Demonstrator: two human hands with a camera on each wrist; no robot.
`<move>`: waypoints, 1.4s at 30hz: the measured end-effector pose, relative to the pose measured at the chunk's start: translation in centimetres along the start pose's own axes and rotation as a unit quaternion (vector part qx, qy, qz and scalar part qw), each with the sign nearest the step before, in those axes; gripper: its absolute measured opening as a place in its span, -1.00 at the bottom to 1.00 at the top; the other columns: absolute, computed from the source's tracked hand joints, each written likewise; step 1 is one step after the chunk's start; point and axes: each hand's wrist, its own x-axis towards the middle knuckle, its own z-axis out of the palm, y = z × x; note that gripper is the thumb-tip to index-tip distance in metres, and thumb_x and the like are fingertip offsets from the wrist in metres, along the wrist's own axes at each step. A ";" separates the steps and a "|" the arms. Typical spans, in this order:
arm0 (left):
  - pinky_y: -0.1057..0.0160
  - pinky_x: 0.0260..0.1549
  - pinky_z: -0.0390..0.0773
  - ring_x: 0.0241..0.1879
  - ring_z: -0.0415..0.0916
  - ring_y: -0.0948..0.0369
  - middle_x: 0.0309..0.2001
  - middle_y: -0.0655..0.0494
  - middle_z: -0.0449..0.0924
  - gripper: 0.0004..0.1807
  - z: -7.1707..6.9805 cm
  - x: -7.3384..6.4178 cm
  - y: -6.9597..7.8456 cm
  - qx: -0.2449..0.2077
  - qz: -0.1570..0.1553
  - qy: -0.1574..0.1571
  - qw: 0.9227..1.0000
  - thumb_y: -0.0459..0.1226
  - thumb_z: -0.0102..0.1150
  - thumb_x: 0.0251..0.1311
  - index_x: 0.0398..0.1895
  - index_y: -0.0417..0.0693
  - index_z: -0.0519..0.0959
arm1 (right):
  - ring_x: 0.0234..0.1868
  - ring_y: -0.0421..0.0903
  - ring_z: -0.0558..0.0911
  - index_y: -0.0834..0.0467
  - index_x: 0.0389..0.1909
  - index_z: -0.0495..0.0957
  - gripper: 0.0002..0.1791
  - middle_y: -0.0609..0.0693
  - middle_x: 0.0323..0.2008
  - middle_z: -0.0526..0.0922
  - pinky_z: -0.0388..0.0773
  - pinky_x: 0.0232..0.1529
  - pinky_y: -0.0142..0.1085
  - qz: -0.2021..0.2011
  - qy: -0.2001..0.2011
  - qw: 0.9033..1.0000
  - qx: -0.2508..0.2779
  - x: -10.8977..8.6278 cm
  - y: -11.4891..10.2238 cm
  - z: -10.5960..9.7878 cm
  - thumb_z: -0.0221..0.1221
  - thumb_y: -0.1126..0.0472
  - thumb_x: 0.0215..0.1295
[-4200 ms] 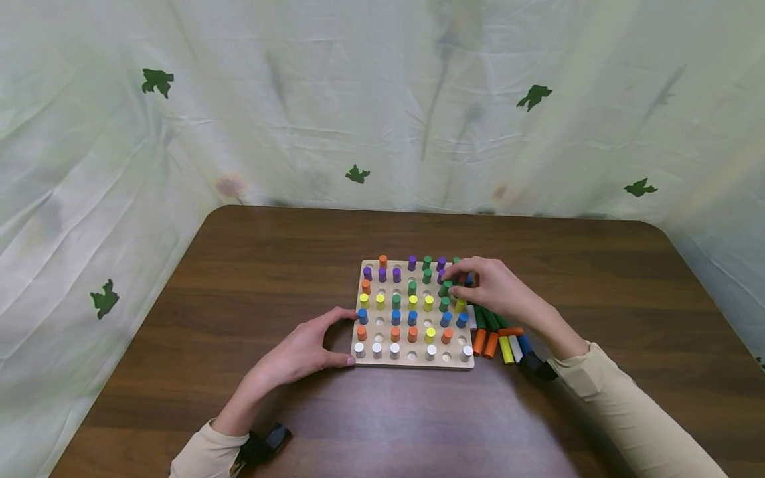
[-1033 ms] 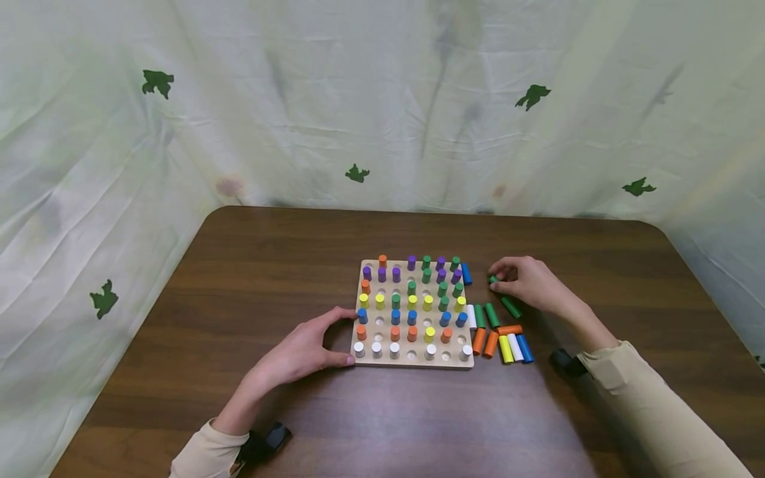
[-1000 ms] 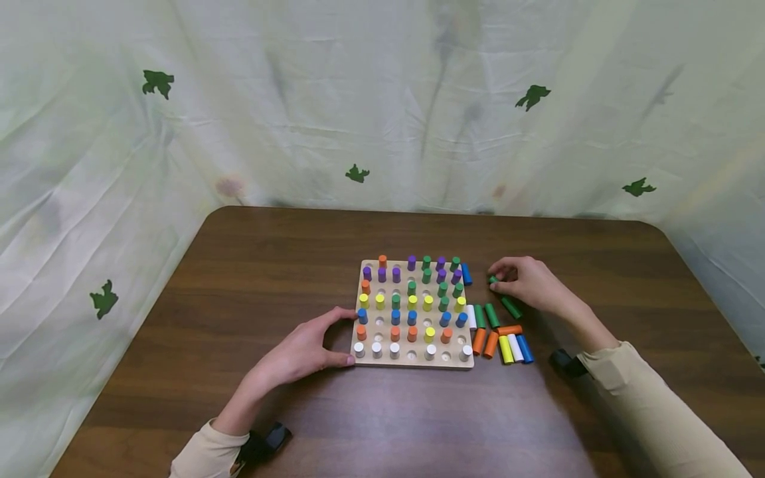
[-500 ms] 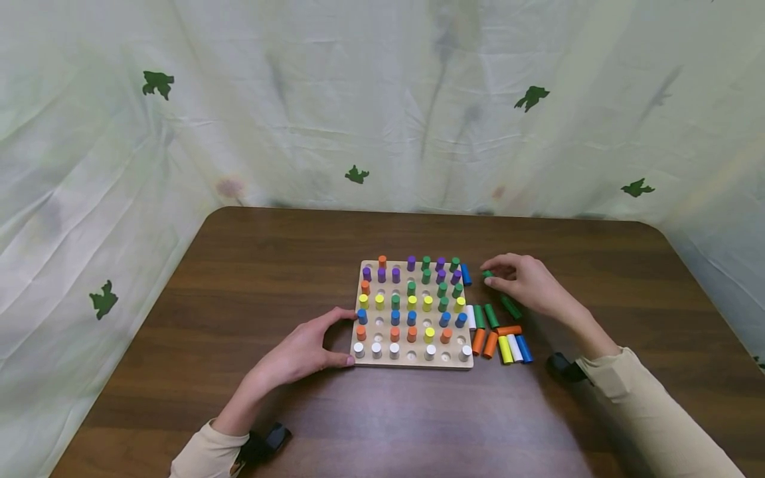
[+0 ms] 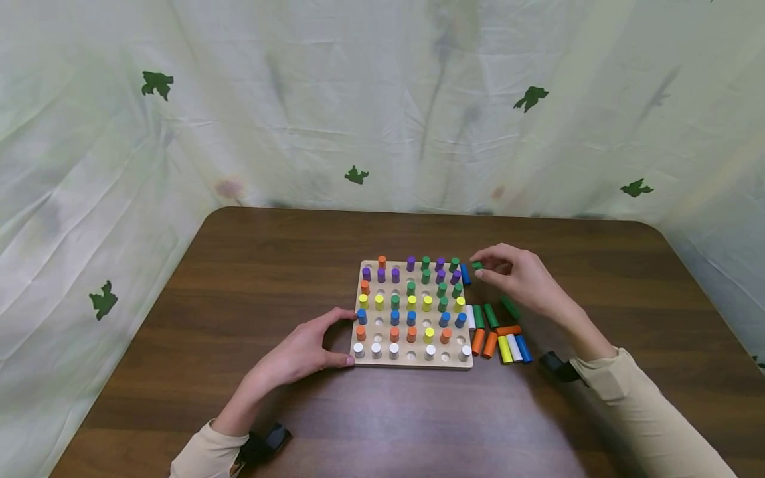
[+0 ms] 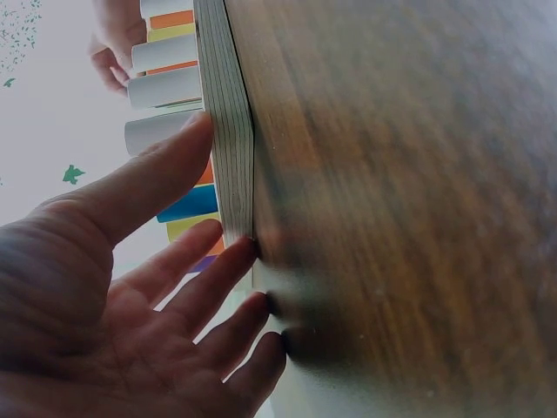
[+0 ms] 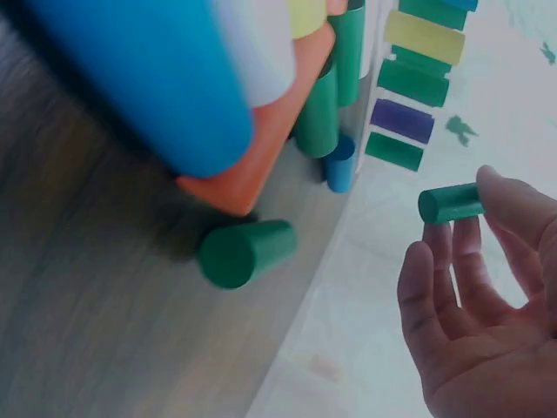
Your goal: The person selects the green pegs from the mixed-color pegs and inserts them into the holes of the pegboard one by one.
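Note:
A square wooden pegboard (image 5: 412, 362) bears rows of white, orange, blue, yellow, green and purple pegs. My left hand (image 5: 307, 348) lies along its left side; the left wrist view shows the thumb (image 6: 165, 178) touching the edge near a corner, with the other fingers spread beside it. Just right of the board's far corner, my right hand (image 5: 520, 275) pinches a green peg (image 7: 451, 203) between thumb and fingertips. In the right wrist view that peg is up off the table. A blue peg (image 5: 465, 274) lies between this hand and the board.
Loose pegs lie right of the board: green (image 5: 510, 307), white (image 5: 514, 348), yellow (image 5: 505, 350), blue (image 5: 524, 348) and several orange (image 5: 489, 345). The brown table (image 5: 269, 265) ends at the back before a pale curtain (image 5: 382, 99).
My right hand let go of a green peg in the board, went to the loose pegs, took another green peg and carried it left toward the board's far corner. The left hand stayed put.

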 end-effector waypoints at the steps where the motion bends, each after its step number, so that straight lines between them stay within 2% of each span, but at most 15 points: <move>1: -0.14 0.23 0.27 0.30 0.30 0.02 0.31 0.02 0.40 -0.27 0.0 0.0 0.0 0.000 0.000 0.000 1.000 -0.13 0.51 0.00 0.29 0.13 0.43 | -0.21 -0.09 0.57 0.12 0.03 0.62 -0.73 -0.05 -0.15 0.61 0.58 -0.18 -0.16 -0.003 0.003 1.000 0.003 0.0 -0.2 0.0 0.27 0.21 0.33; 10: -0.14 0.23 0.27 0.30 0.29 0.02 0.32 0.03 0.39 -0.27 0.0 0.0 0.0 0.003 -0.006 -0.001 1.000 -0.13 0.52 0.00 0.29 0.16 0.43 | -0.16 -0.13 0.58 0.12 0.06 0.59 -0.70 -0.07 -0.11 0.61 0.59 -0.14 -0.20 -0.038 0.022 0.998 0.038 0.5 -1.8 0.3 0.28 0.22 0.33; 16: -0.14 0.23 0.27 0.30 0.29 0.02 0.31 0.02 0.39 -0.27 -0.1 0.0 0.0 0.001 -0.004 -0.001 1.000 -0.12 0.51 0.00 0.29 0.14 0.43 | -0.15 -0.12 0.60 0.08 0.07 0.59 -0.69 -0.06 -0.08 0.63 0.59 -0.11 -0.14 -0.050 0.019 0.997 0.057 1.0 -3.1 0.8 0.28 0.24 0.32; 26: -0.15 0.23 0.27 0.30 0.30 0.02 0.31 0.03 0.39 -0.27 0.0 0.0 -0.1 -0.001 -0.004 0.000 1.000 -0.12 0.51 0.00 0.29 0.16 0.43 | -0.16 -0.12 0.60 0.11 -0.02 0.62 -0.74 -0.05 -0.15 0.67 0.59 -0.11 -0.12 -0.057 -0.011 0.996 0.072 2.2 -4.4 1.7 0.32 0.22 0.28; 42: -0.15 0.23 0.26 0.29 0.29 0.01 0.32 0.02 0.38 -0.27 0.0 0.1 -0.2 -0.001 -0.011 -0.001 1.000 -0.12 0.51 0.00 0.29 0.19 0.42 | -0.20 -0.13 0.55 0.09 -0.08 0.64 -0.77 -0.12 -0.20 0.65 0.53 -0.16 -0.19 -0.052 -0.061 0.996 0.045 2.7 -4.5 3.4 0.35 0.25 0.24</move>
